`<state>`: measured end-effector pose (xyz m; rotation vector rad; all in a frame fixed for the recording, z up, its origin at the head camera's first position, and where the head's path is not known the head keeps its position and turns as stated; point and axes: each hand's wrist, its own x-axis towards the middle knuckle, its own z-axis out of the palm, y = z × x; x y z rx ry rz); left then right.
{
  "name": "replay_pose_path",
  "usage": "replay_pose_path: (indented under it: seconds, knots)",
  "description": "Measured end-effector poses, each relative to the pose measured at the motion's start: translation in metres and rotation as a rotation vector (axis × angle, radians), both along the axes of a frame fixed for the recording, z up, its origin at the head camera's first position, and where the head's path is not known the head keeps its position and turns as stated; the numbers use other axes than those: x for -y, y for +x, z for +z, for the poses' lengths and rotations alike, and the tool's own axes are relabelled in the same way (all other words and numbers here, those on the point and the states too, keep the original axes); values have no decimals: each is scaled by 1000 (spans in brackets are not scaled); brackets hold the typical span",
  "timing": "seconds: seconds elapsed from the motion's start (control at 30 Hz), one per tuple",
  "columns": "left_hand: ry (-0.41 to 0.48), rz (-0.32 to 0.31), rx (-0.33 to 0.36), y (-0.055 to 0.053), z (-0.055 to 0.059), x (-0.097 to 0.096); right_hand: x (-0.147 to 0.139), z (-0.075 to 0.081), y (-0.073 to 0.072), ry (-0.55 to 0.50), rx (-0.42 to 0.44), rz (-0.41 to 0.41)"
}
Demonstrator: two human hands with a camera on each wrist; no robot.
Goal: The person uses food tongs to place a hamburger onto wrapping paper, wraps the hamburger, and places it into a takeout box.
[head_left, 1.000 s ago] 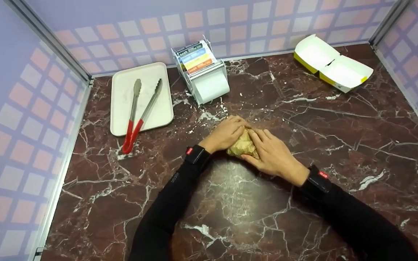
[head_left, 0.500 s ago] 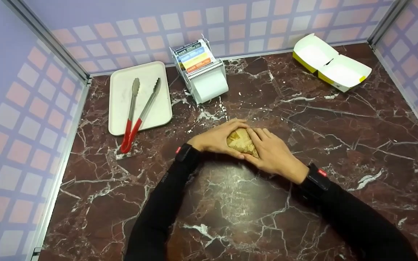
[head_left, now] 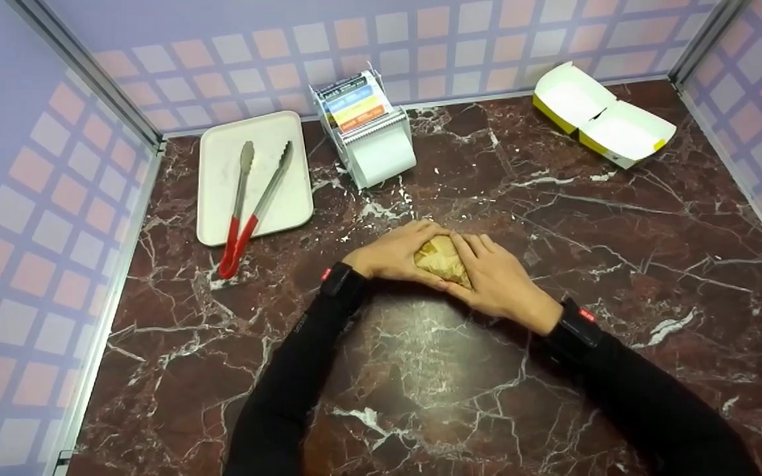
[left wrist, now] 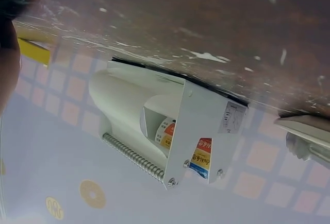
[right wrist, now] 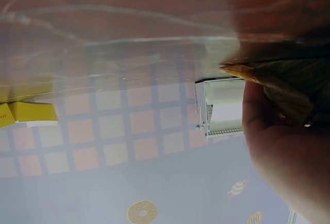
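Note:
A round wrapped burger [head_left: 442, 259] in yellow-brown printed paper sits on the dark marbled counter, between both hands in the head view. My left hand [head_left: 394, 254] holds its left side, thumb along the near edge and fingers curved round the far edge. From the right, my right hand [head_left: 501, 277] grips it with the thumb in front and the fingers over the far side. The two thumbs meet at the near edge. In the right wrist view, a pointed fold of the wrapping paper [right wrist: 289, 92] sticks out beside the right hand [right wrist: 291, 152]. The burger's underside is hidden.
Behind the hands stands a label dispenser [head_left: 364, 132] with a white roll. Red-handled tongs [head_left: 241, 228] lie across a white tray [head_left: 215, 198] at the left. An open yellow-and-white clamshell box [head_left: 602, 119] is at the back right. White crumbs dot the counter.
My left hand has shifted from lying over the burger's far left to cupping its left side, its thumb now in front. More of the wrapper's top shows. The right hand has hardly moved.

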<state>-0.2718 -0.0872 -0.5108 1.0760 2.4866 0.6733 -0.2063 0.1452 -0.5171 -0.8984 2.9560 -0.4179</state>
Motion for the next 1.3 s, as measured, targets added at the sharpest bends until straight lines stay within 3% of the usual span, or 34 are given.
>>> replay_pose_path:
  seconds: [0.2,0.47,0.6,0.87,1.3]
  knots:
    - [-38,53,-46,9,-2,0,-4,0,-7,2,16,60]
    - [-56,254,-132,39,-10,-7,-15,3,-27,-33,131,192]
    - [-61,313,-176,49,-12,-14,-20,6,-37,-86,182,234]
    - [-79,342,-171,51,-12,-18,-23,5,-44,-136,233,269]
    - [-53,335,-150,47,-11,-13,-19,5,-46,-154,230,259]
